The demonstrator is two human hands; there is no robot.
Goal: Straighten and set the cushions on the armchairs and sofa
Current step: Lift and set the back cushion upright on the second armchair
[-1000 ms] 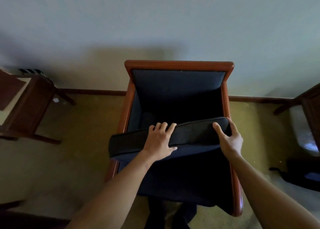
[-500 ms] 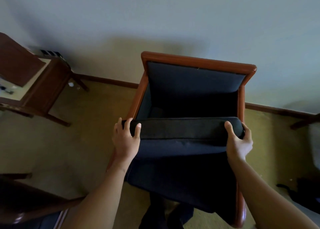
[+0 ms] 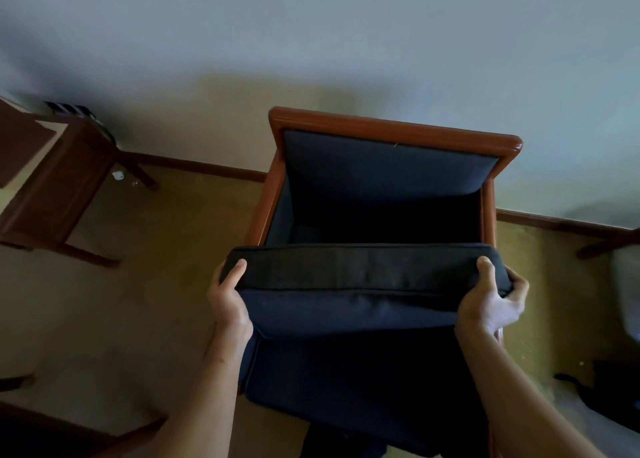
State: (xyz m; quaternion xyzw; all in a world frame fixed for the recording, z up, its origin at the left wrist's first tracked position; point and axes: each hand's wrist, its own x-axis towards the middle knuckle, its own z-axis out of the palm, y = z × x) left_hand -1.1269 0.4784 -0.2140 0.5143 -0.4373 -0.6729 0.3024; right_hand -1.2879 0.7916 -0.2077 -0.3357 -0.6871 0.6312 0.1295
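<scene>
Two hands hold a dark blue cushion [image 3: 346, 305] over the seat of a wooden armchair [image 3: 394, 130]. The left hand [image 3: 228, 301] has its grip shut tight on the cushion's left end. The right hand [image 3: 491, 301] squeezes the right end. The cushion is tipped up, with its far edge between the chair's arms.
</scene>
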